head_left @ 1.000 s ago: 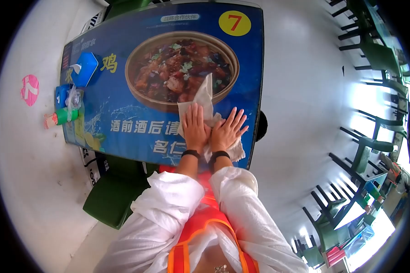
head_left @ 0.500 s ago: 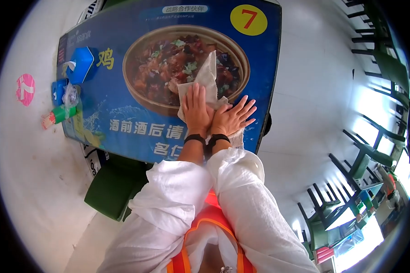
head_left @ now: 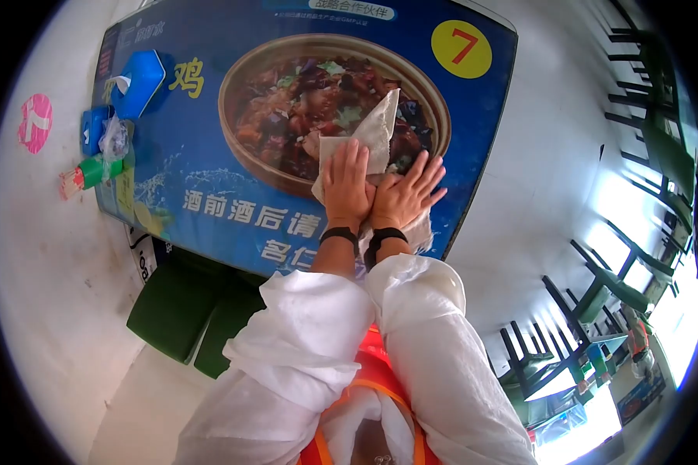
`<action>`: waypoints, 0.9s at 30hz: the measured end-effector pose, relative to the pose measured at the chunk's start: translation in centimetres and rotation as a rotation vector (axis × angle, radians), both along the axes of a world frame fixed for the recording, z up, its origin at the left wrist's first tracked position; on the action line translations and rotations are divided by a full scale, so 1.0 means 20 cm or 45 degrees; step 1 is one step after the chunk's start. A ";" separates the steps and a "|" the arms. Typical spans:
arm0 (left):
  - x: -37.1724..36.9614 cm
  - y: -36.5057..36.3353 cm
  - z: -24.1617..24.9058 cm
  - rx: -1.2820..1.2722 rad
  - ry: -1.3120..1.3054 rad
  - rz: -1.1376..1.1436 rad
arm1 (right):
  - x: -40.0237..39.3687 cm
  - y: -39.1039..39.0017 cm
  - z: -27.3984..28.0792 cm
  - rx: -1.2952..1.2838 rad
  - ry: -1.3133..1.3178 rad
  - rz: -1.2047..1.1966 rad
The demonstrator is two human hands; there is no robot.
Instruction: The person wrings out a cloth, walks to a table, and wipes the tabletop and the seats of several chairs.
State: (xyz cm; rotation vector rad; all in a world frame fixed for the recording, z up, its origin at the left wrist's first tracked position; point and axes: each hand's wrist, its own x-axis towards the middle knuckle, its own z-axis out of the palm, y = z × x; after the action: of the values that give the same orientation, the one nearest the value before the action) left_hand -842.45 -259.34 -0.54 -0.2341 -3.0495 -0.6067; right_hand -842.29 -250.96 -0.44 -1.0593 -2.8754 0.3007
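Observation:
A beige cloth [head_left: 375, 130] lies on the blue printed tabletop [head_left: 159, 159], over the right part of a pictured bowl of food. My left hand [head_left: 347, 186] rests flat on the cloth, its fingers stretched forward and close together. Beside it, my right hand [head_left: 402, 198] is also flat, with fingers spread toward the upper right, pressing on the cloth and the tabletop. The two hands touch or overlap at the thumbs. Some of the cloth is hidden beneath them, and a crumpled end shows right of my right wrist.
Along the tabletop's left edge stand a blue tissue box [head_left: 141, 84], a smaller blue box [head_left: 95, 130], a clear plastic bag [head_left: 115, 139] and a green holder of sticks [head_left: 93, 172]. A green chair [head_left: 174, 310] is tucked below the table. More chairs [head_left: 620, 279] line the right.
The camera view has turned and shifted slightly. My hands and the cloth appear a little farther right over the pictured bowl, both hands still flat.

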 end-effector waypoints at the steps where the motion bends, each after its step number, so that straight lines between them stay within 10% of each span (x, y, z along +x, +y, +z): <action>1: -0.02 0.00 0.00 0.002 -0.004 0.005 | -0.03 0.01 0.01 -0.029 -0.018 0.199; 27: -0.31 -0.09 -0.02 0.004 -0.028 -0.250 | -0.33 0.01 0.00 -0.035 0.062 0.150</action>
State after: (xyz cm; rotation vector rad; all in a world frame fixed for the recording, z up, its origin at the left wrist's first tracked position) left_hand -848.60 -261.16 -0.92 -0.5353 -3.0690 -0.6268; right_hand -848.85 -250.85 -0.54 -0.8756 -2.9030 0.3685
